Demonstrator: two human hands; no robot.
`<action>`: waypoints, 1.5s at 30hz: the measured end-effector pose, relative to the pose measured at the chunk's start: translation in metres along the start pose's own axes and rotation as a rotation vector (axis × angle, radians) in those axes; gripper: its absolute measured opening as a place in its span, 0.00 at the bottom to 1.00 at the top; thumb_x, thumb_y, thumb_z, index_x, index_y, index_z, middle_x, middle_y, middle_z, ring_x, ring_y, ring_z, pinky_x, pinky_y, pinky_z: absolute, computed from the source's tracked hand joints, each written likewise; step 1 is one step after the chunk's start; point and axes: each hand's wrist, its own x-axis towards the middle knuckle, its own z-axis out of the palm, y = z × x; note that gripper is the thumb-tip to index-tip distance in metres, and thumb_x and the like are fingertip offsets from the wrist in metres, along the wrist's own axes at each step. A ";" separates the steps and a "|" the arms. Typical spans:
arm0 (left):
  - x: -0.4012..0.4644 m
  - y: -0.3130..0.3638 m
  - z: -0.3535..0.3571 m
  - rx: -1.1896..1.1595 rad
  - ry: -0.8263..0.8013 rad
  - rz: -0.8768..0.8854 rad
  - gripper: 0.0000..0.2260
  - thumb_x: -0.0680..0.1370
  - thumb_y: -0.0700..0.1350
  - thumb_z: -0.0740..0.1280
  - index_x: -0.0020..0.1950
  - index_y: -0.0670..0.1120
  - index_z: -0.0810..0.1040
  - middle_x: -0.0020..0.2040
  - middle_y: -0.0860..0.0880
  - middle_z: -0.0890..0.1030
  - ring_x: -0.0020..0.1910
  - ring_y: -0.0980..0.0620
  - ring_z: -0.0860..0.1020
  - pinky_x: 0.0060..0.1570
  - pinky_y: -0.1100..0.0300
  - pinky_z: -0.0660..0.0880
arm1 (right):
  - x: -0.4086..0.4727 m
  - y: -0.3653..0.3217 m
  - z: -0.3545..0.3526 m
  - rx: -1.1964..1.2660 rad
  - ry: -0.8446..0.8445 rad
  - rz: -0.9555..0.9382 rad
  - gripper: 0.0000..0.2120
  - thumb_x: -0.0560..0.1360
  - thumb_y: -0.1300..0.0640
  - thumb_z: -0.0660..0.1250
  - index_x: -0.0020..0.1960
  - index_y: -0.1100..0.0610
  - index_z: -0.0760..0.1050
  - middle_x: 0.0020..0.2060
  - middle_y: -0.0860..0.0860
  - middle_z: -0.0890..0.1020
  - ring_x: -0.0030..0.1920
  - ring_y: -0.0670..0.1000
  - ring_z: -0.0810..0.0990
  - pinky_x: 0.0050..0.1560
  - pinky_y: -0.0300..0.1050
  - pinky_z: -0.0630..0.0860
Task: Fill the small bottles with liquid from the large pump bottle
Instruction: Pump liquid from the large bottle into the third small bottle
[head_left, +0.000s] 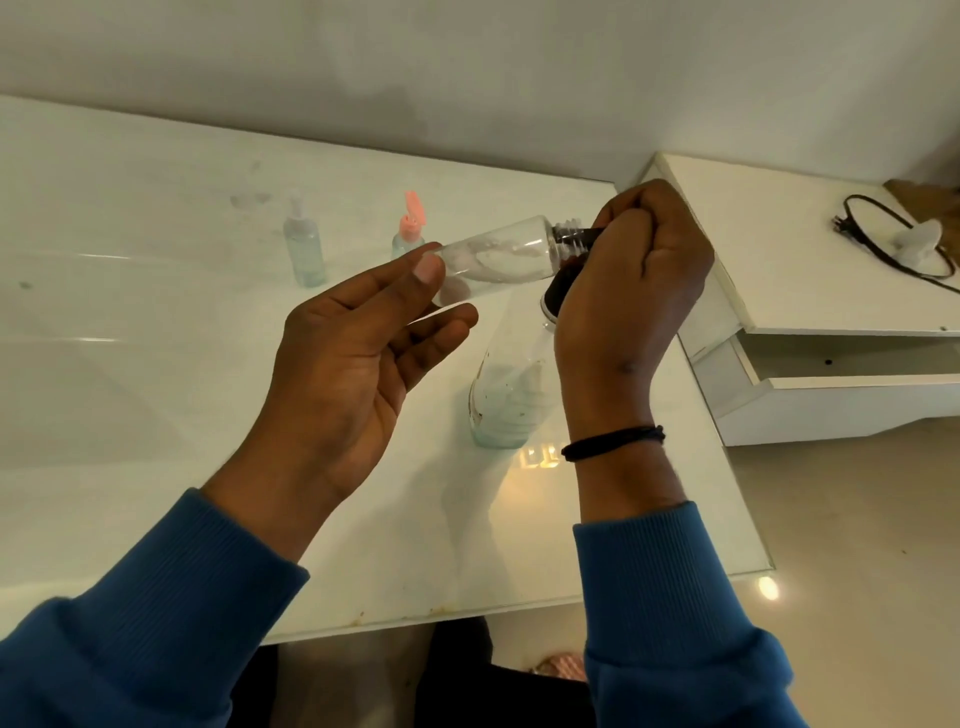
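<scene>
My left hand (363, 353) pinches the base of a small clear bottle (498, 254) between thumb and fingers and holds it nearly level, threaded neck pointing right. My right hand (634, 280) is curled over the black pump head (582, 236) of the large pump bottle (511, 395), and the spout meets the small bottle's open neck. The large bottle stands on the white table (156, 312) with a little pale liquid at its bottom. Further back stand a small bottle with a white top (304, 249) and one with an open pink flip cap (410, 231).
A white low unit with an open drawer (831, 364) adjoins the table's right side; a black cable (883, 228) and a small white object lie on it. The table's front edge (467, 613) runs close to my body.
</scene>
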 end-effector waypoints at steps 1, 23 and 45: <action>0.000 0.000 0.000 -0.002 0.007 0.000 0.20 0.71 0.46 0.71 0.62 0.41 0.82 0.55 0.44 0.86 0.47 0.49 0.86 0.44 0.64 0.81 | -0.002 0.001 0.001 0.014 -0.002 0.002 0.12 0.71 0.64 0.52 0.32 0.52 0.66 0.25 0.43 0.67 0.29 0.55 0.67 0.29 0.56 0.69; -0.001 0.000 0.000 -0.017 0.024 0.004 0.20 0.70 0.45 0.72 0.62 0.41 0.82 0.55 0.44 0.86 0.47 0.48 0.86 0.44 0.64 0.81 | -0.004 0.005 0.001 0.008 0.010 -0.024 0.12 0.71 0.65 0.51 0.33 0.53 0.65 0.25 0.43 0.66 0.28 0.51 0.65 0.28 0.52 0.65; -0.002 0.000 0.001 -0.011 0.021 -0.004 0.20 0.71 0.46 0.72 0.62 0.41 0.82 0.55 0.45 0.86 0.47 0.49 0.86 0.44 0.64 0.81 | -0.002 0.001 -0.001 -0.043 0.008 -0.034 0.11 0.72 0.64 0.51 0.33 0.55 0.67 0.24 0.43 0.66 0.28 0.49 0.66 0.29 0.53 0.67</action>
